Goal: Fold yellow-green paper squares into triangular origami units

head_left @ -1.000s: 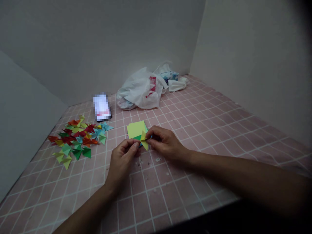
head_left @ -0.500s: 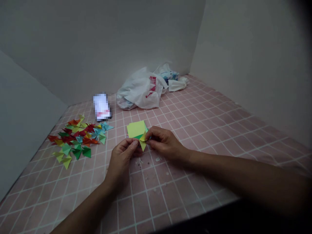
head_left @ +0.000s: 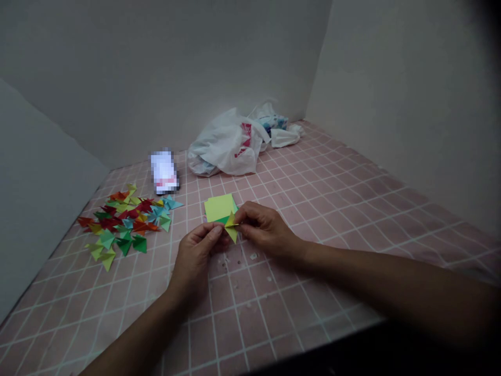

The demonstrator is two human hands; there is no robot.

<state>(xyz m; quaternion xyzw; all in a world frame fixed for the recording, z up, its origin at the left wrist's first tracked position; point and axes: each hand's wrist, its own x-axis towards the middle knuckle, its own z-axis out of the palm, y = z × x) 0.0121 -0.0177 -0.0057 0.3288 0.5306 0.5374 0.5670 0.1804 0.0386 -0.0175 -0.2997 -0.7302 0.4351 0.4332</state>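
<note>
Between my two hands is a small yellow origami crane (head_left: 231, 227), its pointed tips spread out. My left hand (head_left: 200, 250) pinches its left side between thumb and fingers. From the right, my right hand (head_left: 263, 227) has thumb and forefinger closed on its other side. Just behind it lies a stack of square paper sheets (head_left: 219, 207), yellow-green on top with green edges showing beneath. Off to the left spreads a pile of folded paper cranes (head_left: 123, 224) in red, orange, yellow, green and light blue.
A phone with a lit, blurred screen (head_left: 164, 171) stands behind the pile. White plastic bags (head_left: 227, 143) with red print lie against the back wall, beside a blue-patterned packet (head_left: 275, 122). A pink checked cloth (head_left: 332, 209) covers the table, with walls on three sides.
The yellow origami crane has turned slightly and its lower point has shifted a little to the right. Both hands keep their grip in nearly the same place.
</note>
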